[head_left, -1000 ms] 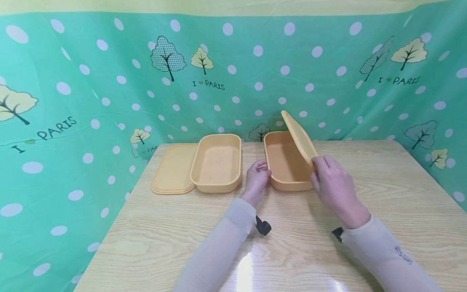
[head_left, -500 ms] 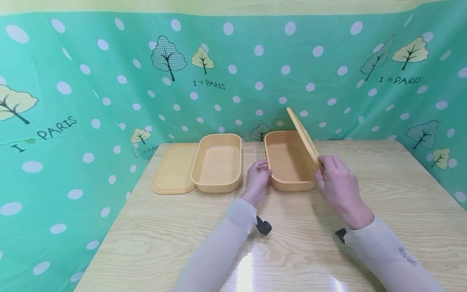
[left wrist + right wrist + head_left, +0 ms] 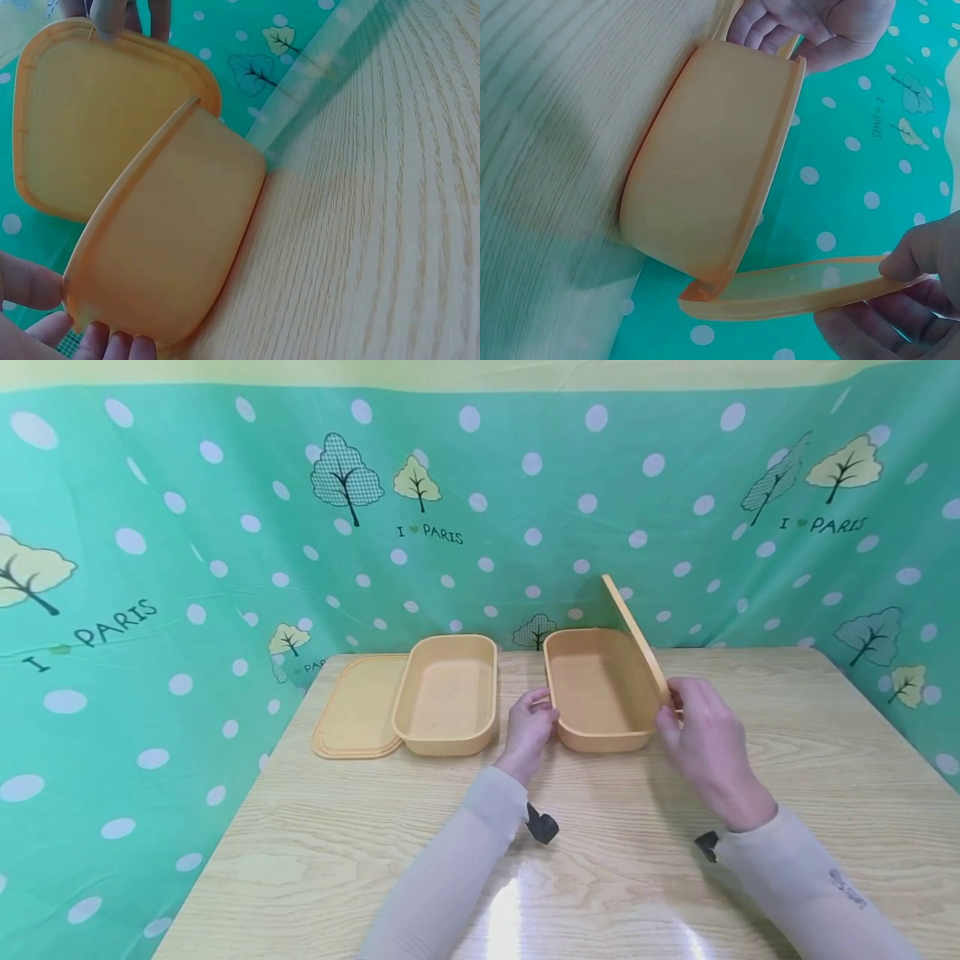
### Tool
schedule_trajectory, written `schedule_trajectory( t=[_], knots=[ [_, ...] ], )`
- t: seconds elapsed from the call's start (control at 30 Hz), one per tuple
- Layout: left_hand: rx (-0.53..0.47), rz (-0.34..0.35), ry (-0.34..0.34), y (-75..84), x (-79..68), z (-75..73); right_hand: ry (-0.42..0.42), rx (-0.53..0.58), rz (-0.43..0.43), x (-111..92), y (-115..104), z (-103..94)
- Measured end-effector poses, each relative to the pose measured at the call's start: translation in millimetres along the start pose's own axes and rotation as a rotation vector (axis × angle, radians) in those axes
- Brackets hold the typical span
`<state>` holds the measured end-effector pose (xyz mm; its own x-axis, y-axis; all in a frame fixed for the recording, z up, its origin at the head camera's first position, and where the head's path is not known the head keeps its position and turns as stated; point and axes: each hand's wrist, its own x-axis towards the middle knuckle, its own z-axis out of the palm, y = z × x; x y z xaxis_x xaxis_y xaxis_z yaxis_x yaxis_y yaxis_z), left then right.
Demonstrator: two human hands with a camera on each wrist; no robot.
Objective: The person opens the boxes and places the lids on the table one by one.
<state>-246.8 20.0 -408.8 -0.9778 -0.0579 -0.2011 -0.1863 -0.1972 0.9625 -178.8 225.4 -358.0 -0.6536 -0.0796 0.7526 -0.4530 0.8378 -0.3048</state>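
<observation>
A light-orange plastic food container stands uncovered on the table, with nothing seen inside it. My left hand holds it at the near left corner, thumb near the rim and fingertips against the outer wall. With thumb and fingers my right hand pinches the near end of the matching lid. That lid is raised steeply along the container's right side, leaning to the left at its top. In the right wrist view, the lid's far end meets the container's rim at a corner.
Left of my left hand is a second uncovered container of the same kind. Its left side overlaps a flat lid lying on the wooden table. A green dotted cloth hangs behind the table.
My right hand has moved a little to the right, swinging the lid more upright and away from the container's opening. My left hand and the container have stayed in place.
</observation>
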Motion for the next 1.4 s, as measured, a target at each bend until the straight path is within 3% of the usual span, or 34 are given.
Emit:
schedule_trajectory(
  t=[0.43, 1.4],
  knots=[
    [0.001, -0.005, 0.003, 2.2, -2.4, 0.0, -0.048, 0.075, 0.092, 1.9, 3.4, -7.4],
    [0.012, 0.007, 0.009, -1.1, -0.8, -0.1, -0.014, 0.198, 0.225, -2.1, 11.4, -15.3]
  ],
)
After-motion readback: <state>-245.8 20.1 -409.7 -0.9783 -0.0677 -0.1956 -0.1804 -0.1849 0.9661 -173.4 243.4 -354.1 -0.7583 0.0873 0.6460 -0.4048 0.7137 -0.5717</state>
